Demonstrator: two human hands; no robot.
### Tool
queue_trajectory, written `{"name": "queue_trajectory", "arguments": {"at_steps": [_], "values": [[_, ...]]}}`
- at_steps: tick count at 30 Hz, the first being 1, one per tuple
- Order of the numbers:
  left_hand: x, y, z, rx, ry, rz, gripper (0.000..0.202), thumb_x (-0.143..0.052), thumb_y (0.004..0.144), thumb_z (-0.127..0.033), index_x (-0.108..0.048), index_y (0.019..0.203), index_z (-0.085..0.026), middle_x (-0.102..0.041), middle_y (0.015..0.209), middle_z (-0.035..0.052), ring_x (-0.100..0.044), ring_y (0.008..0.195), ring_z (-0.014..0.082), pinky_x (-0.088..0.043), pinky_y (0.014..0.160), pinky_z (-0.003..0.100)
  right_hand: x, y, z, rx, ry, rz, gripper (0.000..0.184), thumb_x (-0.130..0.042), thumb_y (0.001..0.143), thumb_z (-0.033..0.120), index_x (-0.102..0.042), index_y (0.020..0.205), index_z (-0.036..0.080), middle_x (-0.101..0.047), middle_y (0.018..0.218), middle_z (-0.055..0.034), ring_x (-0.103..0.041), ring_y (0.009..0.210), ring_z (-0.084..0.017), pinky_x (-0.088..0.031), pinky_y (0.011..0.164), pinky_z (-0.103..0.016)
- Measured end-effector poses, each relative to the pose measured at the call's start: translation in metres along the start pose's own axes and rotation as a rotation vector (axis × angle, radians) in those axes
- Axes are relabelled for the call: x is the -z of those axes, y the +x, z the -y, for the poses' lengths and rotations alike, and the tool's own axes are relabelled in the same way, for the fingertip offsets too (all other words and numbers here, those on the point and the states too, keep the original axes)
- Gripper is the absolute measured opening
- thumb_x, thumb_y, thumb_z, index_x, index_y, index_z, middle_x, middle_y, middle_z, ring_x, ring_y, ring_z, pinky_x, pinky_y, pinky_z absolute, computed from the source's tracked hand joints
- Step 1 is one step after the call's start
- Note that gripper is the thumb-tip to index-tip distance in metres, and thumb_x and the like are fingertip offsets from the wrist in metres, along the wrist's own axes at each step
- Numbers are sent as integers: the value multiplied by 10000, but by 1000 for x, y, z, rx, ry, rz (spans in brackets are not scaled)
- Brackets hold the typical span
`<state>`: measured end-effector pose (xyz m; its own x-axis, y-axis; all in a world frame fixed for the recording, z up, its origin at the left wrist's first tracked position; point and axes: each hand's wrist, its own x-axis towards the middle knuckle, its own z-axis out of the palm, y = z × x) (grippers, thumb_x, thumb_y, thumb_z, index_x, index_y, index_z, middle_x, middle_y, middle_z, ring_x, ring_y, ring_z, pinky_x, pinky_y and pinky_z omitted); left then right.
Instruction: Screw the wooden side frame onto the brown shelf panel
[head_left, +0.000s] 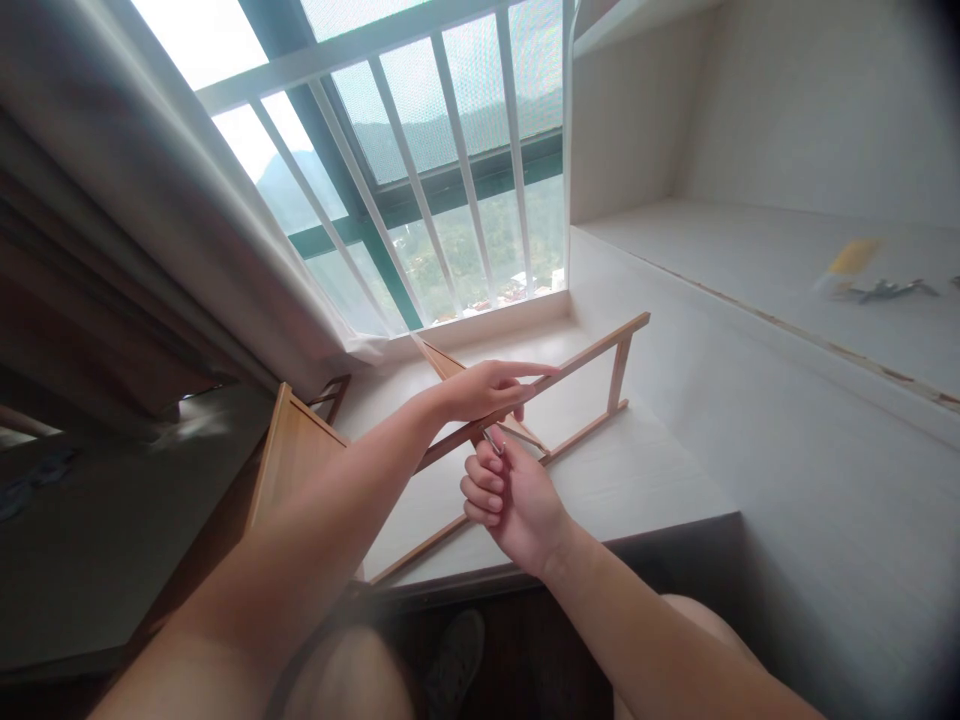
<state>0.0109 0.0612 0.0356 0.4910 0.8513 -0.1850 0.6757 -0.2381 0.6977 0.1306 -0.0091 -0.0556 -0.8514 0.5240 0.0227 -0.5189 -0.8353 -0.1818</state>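
Observation:
A light wooden frame (pixel 592 352) of thin slats lies tilted on the white windowsill (pixel 630 470). My left hand (pixel 491 388) rests on its upper rail, fingers stretched out along the wood and pressing it. Just below, my right hand (pixel 510 495) is curled into a fist around a small thin metal tool (pixel 491 441), whose tip meets the frame where two slats join. A wooden panel (pixel 289 455) stands on edge to the left of my forearm.
A barred window (pixel 442 170) and a pale curtain (pixel 150 200) fill the upper left. A white shelf (pixel 787 260) at right holds small blurred items, one of them yellow (pixel 851 258). A dark table (pixel 112 520) is at left. My knees and a shoe (pixel 454 660) show below.

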Motion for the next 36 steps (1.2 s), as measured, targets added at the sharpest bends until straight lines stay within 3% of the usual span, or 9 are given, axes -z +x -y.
{"name": "queue_trajectory", "arguments": {"at_steps": [5, 9, 12, 16, 18, 21, 28, 36], "values": [[1, -1, -4, 6, 25, -2, 516, -472, 936, -396, -431, 1433, -262, -660, 742, 9, -518, 575, 81, -422, 593, 207, -1, -2, -1, 68, -247, -168, 509, -425, 906, 602, -365, 609, 193, -266, 484, 75, -215, 385, -63, -112, 383, -202], [1, -1, -2, 2, 49, -8, 499, -463, 941, -393, -437, 1428, -288, -657, 749, 5, -533, 610, 89, -423, 614, 214, 1, -2, -2, 147, -495, -266, 634, -293, 857, 762, -402, 597, 194, -274, 463, 71, -209, 374, -64, -103, 389, -215], [1, -1, -1, 6, 43, -4, 500, -459, 942, -398, -432, 1430, -290, -649, 745, 4, -523, 597, 86, -428, 612, 215, 4, -5, 1, 251, -827, -317, 607, -330, 875, 726, -396, 585, 197, -271, 465, 66, -229, 403, -77, -146, 409, -235], [1, -1, -1, -2, 27, 5, 508, -453, 944, -402, -424, 1436, -276, -660, 761, 14, -528, 596, 83, -438, 614, 215, 4, -11, 7, 476, -1396, -421, 551, -408, 930, 567, -337, 530, 194, -307, 474, 40, -301, 474, -100, -211, 486, -271], [1, -1, 0, -8, 25, 6, 510, -453, 945, -402, -422, 1437, -272, -668, 769, 18, -531, 596, 82, -440, 616, 215, 4, -13, 8, 540, -1528, -450, 534, -398, 948, 505, -334, 518, 195, -334, 474, 29, -324, 488, -109, -222, 511, -284], [1, 0, 0, -8, 26, 6, 509, -452, 945, -403, -423, 1436, -272, -677, 785, 23, -542, 608, 84, -445, 622, 213, 5, -11, 7, 551, -1454, -438, 535, -380, 957, 456, -369, 491, 196, -352, 455, 21, -343, 474, -112, -226, 502, -286], [1, 1, 0, 1, 27, -5, 523, -462, 938, -396, -421, 1440, -256, -669, 757, 20, -541, 610, 88, -445, 619, 209, 7, -2, -1, 267, -683, -267, 483, -401, 909, 432, -414, 489, 196, -288, 380, 56, -264, 329, -77, -186, 363, -231], [2, 0, -2, 2, 47, -6, 515, -461, 932, -390, -431, 1432, -272, -674, 779, 14, -481, 553, 70, -424, 583, 204, 10, -9, 2, 208, -671, -238, 565, -440, 896, 617, -488, 564, 162, -354, 419, 56, -323, 322, -59, -207, 336, -197]]}}
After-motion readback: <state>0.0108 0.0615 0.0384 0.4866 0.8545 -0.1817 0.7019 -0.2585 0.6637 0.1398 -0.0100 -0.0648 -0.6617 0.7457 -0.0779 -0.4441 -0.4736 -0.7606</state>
